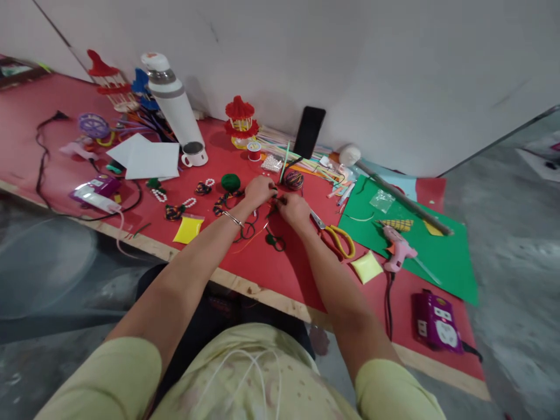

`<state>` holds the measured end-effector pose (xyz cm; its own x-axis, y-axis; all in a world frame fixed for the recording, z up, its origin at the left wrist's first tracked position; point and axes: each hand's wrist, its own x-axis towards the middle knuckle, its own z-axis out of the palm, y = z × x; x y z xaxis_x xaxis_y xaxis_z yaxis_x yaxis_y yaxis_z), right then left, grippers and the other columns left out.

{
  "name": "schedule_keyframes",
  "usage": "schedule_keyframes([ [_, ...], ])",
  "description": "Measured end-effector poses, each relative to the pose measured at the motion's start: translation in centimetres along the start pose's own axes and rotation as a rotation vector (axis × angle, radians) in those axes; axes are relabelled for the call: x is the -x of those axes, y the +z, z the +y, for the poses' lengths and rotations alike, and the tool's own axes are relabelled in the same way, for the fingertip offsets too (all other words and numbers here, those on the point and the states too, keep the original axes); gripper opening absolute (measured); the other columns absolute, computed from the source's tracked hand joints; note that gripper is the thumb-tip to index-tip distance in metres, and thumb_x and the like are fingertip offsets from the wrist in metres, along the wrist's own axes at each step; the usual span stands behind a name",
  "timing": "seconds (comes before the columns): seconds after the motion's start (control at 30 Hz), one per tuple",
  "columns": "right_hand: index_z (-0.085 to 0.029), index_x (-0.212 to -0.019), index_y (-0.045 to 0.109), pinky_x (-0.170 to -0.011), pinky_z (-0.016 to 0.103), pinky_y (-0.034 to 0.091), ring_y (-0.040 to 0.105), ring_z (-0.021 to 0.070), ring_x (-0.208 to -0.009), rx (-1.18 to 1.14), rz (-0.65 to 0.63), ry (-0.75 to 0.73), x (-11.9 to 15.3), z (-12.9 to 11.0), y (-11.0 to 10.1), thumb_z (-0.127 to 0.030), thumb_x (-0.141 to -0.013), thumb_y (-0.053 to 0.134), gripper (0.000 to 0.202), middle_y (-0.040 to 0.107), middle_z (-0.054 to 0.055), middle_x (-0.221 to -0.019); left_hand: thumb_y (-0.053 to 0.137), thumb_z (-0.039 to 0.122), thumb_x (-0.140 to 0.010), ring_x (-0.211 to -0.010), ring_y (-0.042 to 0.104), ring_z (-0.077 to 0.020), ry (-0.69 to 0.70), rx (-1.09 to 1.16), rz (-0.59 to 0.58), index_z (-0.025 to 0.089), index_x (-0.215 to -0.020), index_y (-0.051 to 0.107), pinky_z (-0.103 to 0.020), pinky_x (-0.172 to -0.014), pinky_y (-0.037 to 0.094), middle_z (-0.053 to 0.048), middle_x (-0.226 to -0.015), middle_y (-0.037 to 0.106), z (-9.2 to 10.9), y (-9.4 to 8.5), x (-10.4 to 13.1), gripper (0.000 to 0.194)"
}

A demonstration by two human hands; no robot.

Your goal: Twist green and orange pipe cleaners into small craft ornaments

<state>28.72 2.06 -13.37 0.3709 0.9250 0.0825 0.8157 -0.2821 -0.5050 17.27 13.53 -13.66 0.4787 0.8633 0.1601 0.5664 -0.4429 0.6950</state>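
My left hand [259, 191] and my right hand [294, 210] meet over the red-covered table, fingers pinched on dark yarn [272, 209] whose exact shape is hidden. Loose dark strands [249, 231] and a small dark green piece with loops [272, 239] lie just below them. A multicoloured yarn ball [294, 180] rests behind my right hand. Left of my left hand are a green yarn ball [230, 182] and dark multicoloured yarn pieces [175, 212], some with white bead loops. Yellow-handled scissors [340, 240] lie right of my right wrist.
A white flask [175, 108] and cup [195, 154] stand back left, near white paper [153, 160]. A phone [309, 132] leans at the back. On the right are a pink glue gun [398, 251], green sheet [450, 262] and purple power box [440, 324]. The wooden edge [262, 293] runs before me.
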Motion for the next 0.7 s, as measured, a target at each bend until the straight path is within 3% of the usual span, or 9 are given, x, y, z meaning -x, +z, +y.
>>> schedule_keyframes([
  [0.1, -0.022, -0.087, 0.076, -0.076, 0.035, 0.053, 0.070, 0.0245, -0.083, -0.252, -0.016, -0.003, -0.4, 0.3, -0.1, -0.040, -0.088, 0.062, 0.023, 0.076, 0.009, -0.086, 0.079, 0.017, -0.063, -0.072, 0.062, -0.0182, -0.038, 0.098, -0.051, 0.018, -0.063, 0.071, -0.029, -0.072, 0.048, -0.004, -0.068, 0.068, 0.0, -0.2, -0.5, 0.008],
  [0.2, -0.019, -0.087, 0.075, -0.057, 0.027, 0.049, 0.065, 0.0168, -0.063, -0.683, -0.111, 0.127, -0.7, 0.1, -0.1, -0.045, -0.086, 0.064, 0.028, 0.073, 0.004, -0.074, 0.077, 0.023, -0.072, -0.055, 0.057, -0.0121, -0.147, 0.490, -0.034, 0.016, -0.076, 0.073, -0.024, -0.056, 0.045, -0.002, -0.063, 0.065, 0.2, -1.2, 0.6, 0.010],
  [0.3, -0.017, -0.084, 0.074, -0.046, 0.022, 0.039, 0.054, 0.0114, -0.049, -0.913, -0.166, 0.181, -0.8, -0.6, -0.2, -0.057, -0.078, 0.069, 0.040, 0.065, 0.001, -0.062, 0.080, 0.023, -0.071, -0.057, 0.061, -0.0117, -0.170, 0.730, -0.032, 0.014, -0.087, 0.072, -0.020, -0.049, 0.043, -0.003, -0.070, 0.069, 0.4, -2.1, 2.2, 0.020],
  [0.43, -0.017, -0.075, 0.070, -0.045, 0.021, 0.033, 0.039, 0.0076, -0.045, -0.918, -0.129, 0.093, -0.3, -1.4, -0.1, -0.059, -0.075, 0.070, 0.042, 0.050, -0.005, -0.051, 0.080, 0.025, -0.072, -0.058, 0.064, -0.0127, -0.190, 0.788, -0.013, 0.013, -0.083, 0.072, -0.018, -0.044, 0.041, -0.005, -0.070, 0.069, 0.3, -2.8, 3.5, 0.018],
  [0.57, -0.017, -0.063, 0.063, -0.047, 0.022, 0.028, 0.036, 0.0073, -0.048, -0.851, -0.108, 0.019, 0.3, -1.8, 0.6, -0.057, -0.075, 0.069, 0.041, 0.049, -0.005, -0.052, 0.078, 0.027, -0.074, -0.042, 0.050, -0.0076, -0.349, 0.788, 0.083, 0.013, -0.072, 0.070, -0.018, -0.038, 0.032, 0.000, -0.054, 0.059, 0.5, -2.7, 3.6, 0.017],
  [0.7, -0.017, -0.065, 0.065, -0.046, 0.022, 0.027, 0.037, 0.0076, -0.047, -0.862, -0.091, 0.125, 1.1, -1.8, 1.6, -0.055, -0.075, 0.069, 0.040, 0.051, -0.005, -0.052, 0.078, 0.028, -0.074, -0.035, 0.040, -0.0059, -0.381, 0.719, 0.044, 0.014, -0.074, 0.072, -0.019, -0.038, 0.025, 0.004, -0.045, 0.051, 0.7, -2.2, 3.5, 0.015],
])
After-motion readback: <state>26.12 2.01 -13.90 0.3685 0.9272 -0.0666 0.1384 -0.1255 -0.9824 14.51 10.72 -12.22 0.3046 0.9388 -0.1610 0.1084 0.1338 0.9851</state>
